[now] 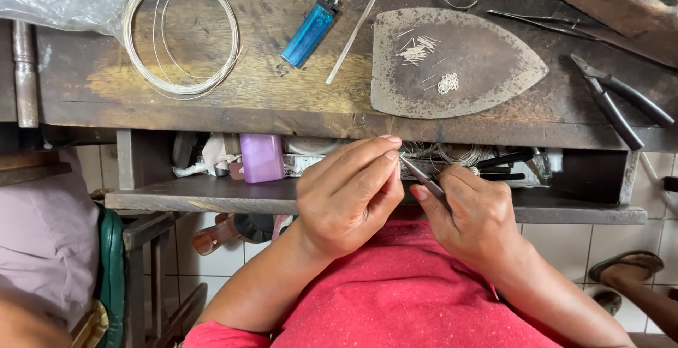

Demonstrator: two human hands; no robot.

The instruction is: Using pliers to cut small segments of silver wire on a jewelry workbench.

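Red shirt nearest, left hand [349, 196] fingers pinched together at tweezer tip, right hand [477, 217] fingers clamped on tweezers [422, 176], open shelf [212, 194] behind, wooden surface [282, 94] beyond bearing iron-shaped metal plate [480, 73], wire coil [180, 34], blue lighter [309, 32], pliers [618, 101]

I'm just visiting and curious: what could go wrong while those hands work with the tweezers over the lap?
The tiny piece pinched by the left hand is too small to see; it could slip and fall to the tiled floor. The tweezers in the right hand point at the left fingertips and might prick them.

Jewellery workshop, wire coil [181, 34], pliers [621, 101], worn workbench [282, 94]
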